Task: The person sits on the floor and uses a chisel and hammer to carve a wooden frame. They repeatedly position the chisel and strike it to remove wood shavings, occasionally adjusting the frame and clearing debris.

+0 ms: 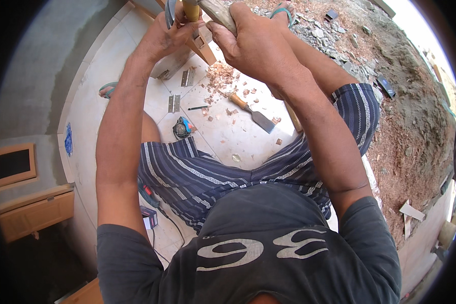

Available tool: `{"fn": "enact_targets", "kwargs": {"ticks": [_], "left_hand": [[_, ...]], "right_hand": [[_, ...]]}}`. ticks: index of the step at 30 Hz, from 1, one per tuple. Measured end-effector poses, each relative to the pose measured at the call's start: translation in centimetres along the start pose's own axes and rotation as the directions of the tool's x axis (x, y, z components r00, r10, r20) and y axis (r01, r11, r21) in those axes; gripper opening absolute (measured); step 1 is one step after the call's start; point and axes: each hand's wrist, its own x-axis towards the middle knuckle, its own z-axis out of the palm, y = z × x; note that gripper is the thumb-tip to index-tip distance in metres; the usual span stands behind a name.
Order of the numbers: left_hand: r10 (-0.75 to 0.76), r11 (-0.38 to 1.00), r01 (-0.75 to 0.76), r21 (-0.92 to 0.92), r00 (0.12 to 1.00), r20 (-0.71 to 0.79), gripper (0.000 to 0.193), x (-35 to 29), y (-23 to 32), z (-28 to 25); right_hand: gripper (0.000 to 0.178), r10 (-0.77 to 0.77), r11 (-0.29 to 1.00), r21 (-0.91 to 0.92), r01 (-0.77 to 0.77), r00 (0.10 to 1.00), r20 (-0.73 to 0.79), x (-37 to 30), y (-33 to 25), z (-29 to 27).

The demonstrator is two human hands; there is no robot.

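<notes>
My left hand point(175, 36), at the top of the view, is closed round a yellow handle point(191, 11); a curved grey metal part point(170, 12) shows beside it. Close by on the right, my right hand point(258, 43) grips a worn, pale wooden handle point(219, 14). The far ends of both are cut off by the upper edge. Below my hands lies a piece of wood point(203, 51) with a cut-out recess. On the tiles between my legs rest a wide chisel point(253, 114), two metal hinges point(188, 77) and a pencil point(199, 107).
Wood chips point(222, 76) are scattered over the tiles. A black-and-blue tape-measure-like object point(183, 127) lies near my left thigh, with a corded power tool point(147, 195) and small box point(148, 217) beyond. Rubble point(321, 38) and dirt border the right; wooden panels point(38, 213) stand left.
</notes>
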Motion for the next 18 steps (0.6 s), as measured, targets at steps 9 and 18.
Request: {"fn": "enact_targets", "kwargs": {"ticks": [9,18], "left_hand": [[0.024,1.000,-0.024,0.005,0.999,-0.032,0.034,-0.3,-2.2,0.2],[-0.088,0.996,0.088,0.004,0.994,-0.062,0.031,0.4,0.1,0.5]], "right_hand": [[0.038,0.033,0.999,0.033,-0.033,0.999,0.012,0.4,-2.2,-1.1],[0.042,-0.096,0.994,-0.071,0.086,0.984,-0.151,0.7,-0.1,0.6]]}}
